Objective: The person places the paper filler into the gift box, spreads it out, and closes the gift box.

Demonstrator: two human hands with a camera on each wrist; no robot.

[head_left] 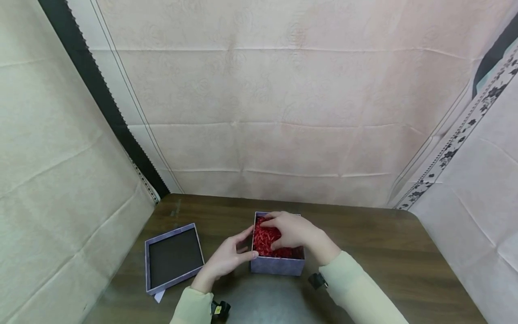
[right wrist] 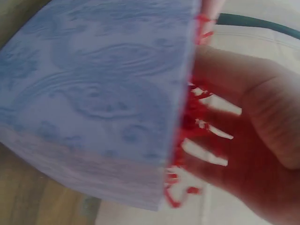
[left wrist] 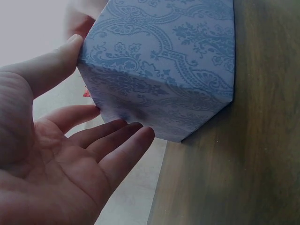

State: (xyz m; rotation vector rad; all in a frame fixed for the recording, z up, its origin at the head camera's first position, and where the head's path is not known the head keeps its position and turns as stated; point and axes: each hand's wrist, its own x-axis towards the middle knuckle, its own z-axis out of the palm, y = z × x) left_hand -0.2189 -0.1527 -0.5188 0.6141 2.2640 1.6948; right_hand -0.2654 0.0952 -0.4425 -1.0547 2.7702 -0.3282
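A lidless blue-violet patterned box (head_left: 277, 265) stands on the table, filled with red shredded paper (head_left: 265, 238). My left hand (head_left: 228, 256) is at its left side, fingers fairly straight, the thumb touching the near corner. In the left wrist view the left hand (left wrist: 70, 136) has its thumb and fingertips against the box's patterned walls (left wrist: 159, 47). From above, my right hand (head_left: 293, 231) reaches over the far right rim, fingers spread in the red paper. The right wrist view, somewhat blurred, shows the right hand (right wrist: 253, 103) with fingers extended into the paper; their tips are hidden.
To the left lies the box lid (head_left: 174, 256), its dark inside facing up. A white scrap (head_left: 159, 296) pokes out under its near corner. Pale cloth (head_left: 283, 148) hangs behind the brown wooden table (head_left: 364, 252) and along both sides.
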